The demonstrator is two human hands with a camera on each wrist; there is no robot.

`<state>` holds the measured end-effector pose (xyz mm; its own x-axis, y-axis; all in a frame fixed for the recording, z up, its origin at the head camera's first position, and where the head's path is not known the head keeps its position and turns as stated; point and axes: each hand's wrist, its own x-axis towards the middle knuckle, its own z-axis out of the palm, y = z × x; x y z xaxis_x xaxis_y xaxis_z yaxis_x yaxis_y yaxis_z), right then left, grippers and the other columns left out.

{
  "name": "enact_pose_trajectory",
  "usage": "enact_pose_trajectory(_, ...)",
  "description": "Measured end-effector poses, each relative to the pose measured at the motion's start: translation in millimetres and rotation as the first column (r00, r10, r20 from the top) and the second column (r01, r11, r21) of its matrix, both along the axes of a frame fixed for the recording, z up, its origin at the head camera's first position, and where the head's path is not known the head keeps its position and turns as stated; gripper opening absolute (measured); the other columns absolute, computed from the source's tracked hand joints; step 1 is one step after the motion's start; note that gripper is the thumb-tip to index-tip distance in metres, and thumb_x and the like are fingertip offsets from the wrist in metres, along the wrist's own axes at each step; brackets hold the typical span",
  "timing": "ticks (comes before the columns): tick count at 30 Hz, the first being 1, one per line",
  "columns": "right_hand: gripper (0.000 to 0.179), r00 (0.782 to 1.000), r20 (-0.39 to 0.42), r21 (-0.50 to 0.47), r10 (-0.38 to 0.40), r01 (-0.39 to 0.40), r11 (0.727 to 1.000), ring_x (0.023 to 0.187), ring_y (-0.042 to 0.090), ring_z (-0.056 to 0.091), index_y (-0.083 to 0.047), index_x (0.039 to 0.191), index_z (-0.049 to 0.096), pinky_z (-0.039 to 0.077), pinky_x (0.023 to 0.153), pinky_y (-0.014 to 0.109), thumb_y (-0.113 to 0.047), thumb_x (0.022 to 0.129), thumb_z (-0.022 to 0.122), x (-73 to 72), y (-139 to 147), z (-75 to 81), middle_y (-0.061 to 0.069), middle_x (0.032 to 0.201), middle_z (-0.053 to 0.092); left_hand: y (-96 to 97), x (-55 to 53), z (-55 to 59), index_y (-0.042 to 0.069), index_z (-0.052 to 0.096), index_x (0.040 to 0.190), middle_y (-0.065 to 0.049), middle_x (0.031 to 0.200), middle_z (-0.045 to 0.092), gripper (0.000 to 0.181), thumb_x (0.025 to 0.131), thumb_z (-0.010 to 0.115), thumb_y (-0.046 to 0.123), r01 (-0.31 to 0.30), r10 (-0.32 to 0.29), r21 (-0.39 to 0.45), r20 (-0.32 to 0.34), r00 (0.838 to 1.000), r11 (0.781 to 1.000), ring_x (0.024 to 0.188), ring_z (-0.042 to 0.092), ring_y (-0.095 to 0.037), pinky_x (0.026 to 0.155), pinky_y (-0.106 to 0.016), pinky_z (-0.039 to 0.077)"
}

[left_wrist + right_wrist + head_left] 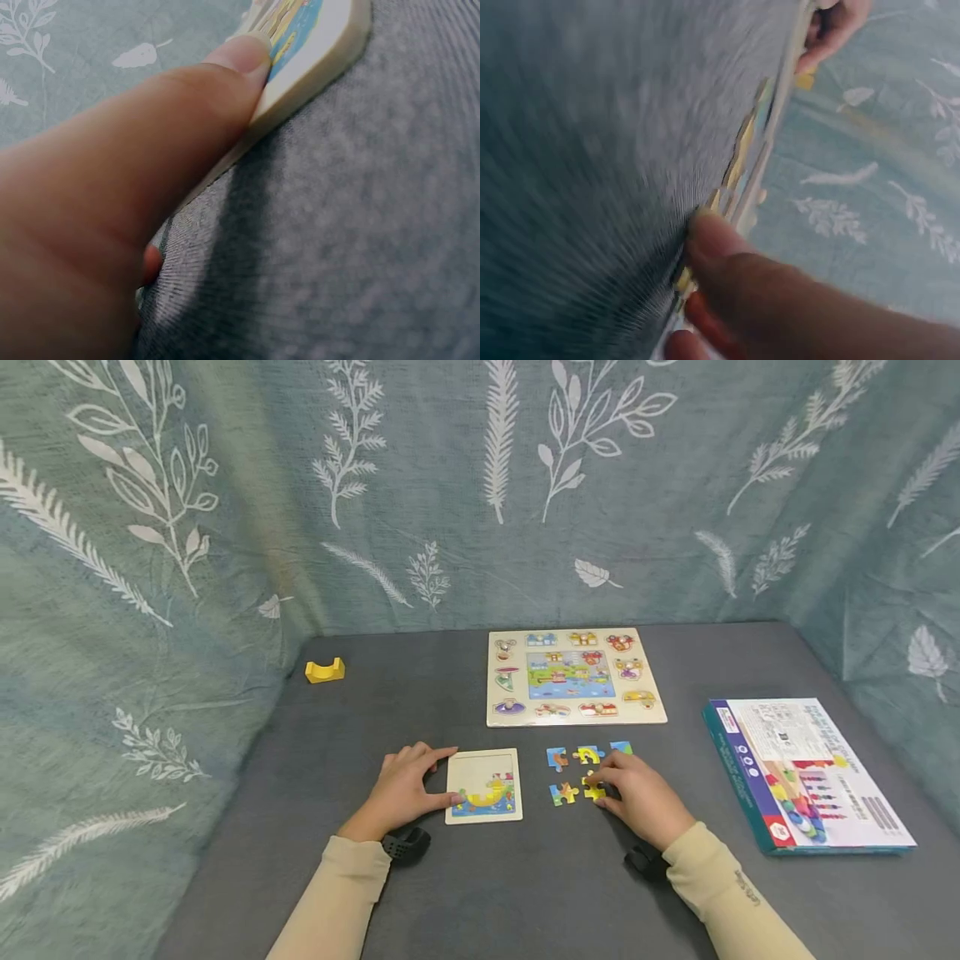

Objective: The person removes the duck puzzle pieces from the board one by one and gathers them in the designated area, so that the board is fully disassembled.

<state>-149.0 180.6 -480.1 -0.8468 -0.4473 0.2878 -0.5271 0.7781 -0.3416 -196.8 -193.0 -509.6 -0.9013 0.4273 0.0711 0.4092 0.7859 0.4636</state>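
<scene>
A small wooden puzzle tray (483, 760), its lower part filled with colourful pieces, lies on the grey table. My left hand (407, 787) rests at its left side, thumb straight on the rim and index finger reaching to the far left corner. In the left wrist view the thumb (217, 86) presses on the tray's edge. To the right, my right hand (641, 793) pinches a yellow jigsaw piece (593, 791) at the table between thumb and fingertips. Loose jigsaw pieces (557, 758) lie around it, one partly behind the fingers.
A larger wooden peg puzzle board (577, 718) lies behind the loose pieces. At right is a flat printed box (810, 777). A yellow arch-shaped block (325, 671) stands at the far left. Patterned green cloth (450, 485) hangs along the back and sides.
</scene>
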Motion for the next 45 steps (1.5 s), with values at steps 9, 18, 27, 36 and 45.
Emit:
enact_pose_trajectory(9,0.02,0.989,-0.146,0.033,-0.027,0.032,0.999,0.08,0.024,0.061,-0.007,0.099,0.082,0.052,0.071,0.038,-0.012,0.082,0.091,-6.9,-60,31.1,0.004,0.092,0.067,0.8,0.7,-0.7,0.017,0.061,0.15,0.006,0.093,0.048,0.08,0.083,0.088,0.052,-0.007,0.007,-0.01,-0.006,1.0,1.0,0.082,0.038,-0.013,0.083,-0.044,0.029)
enact_pose_trajectory(18,0.028,0.996,0.005,0.164,0.088,-0.087,0.983,0.1,0.026,0.064,-0.009,0.115,0.079,0.055,0.087,0.04,-0.026,0.093,0.083,-22.3,-129,13.2,0.006,0.115,0.069,4.3,-2.0,4.6,0.016,0.062,0.148,0.005,0.091,0.046,0.078,0.083,0.089,0.048,-0.014,0.014,-0.009,-0.017,1.0,1.0,0.08,0.038,-0.014,0.083,-0.044,0.029)
enact_pose_trajectory(27,0.012,0.998,-0.036,0.196,-0.055,0.061,0.979,0.081,0.022,0.053,-0.013,0.091,0.081,0.047,0.073,0.038,-0.018,0.085,0.09,-13.4,-135,5.5,0.003,0.089,0.06,8.9,3.3,5.2,0.017,0.062,0.149,0.007,0.091,0.046,0.078,0.082,0.09,0.046,-0.035,0.036,-0.012,0.036,0.999,0.999,0.082,0.039,-0.015,0.084,-0.044,0.029)
enact_pose_trajectory(36,0.021,0.999,0.039,-0.022,-0.035,0.036,0.999,0.074,0.019,0.06,-0.013,0.088,0.071,0.052,0.07,0.036,-0.001,0.083,0.088,-15.8,-132,3.7,0.0,0.082,0.062,5.5,5.2,3.3,0.016,0.063,0.147,0.006,0.091,0.046,0.076,0.082,0.09,0.045,-0.036,0.035,0.009,0.021,0.999,0.999,0.081,0.039,-0.015,0.083,-0.044,0.028)
enact_pose_trajectory(45,0.013,0.98,0.194,-0.302,-0.054,0.112,0.947,0.077,0.013,0.064,-0.009,0.096,0.079,0.055,0.072,0.034,0.0,0.088,0.083,-21.3,-94,34.7,-0.001,0.09,0.071,3.0,0.5,1.7,0.015,0.062,0.148,0.006,0.091,0.047,0.079,0.082,0.089,0.049,-0.017,0.017,-0.011,-0.017,1.0,1.0,0.08,0.038,-0.014,0.082,-0.044,0.029)
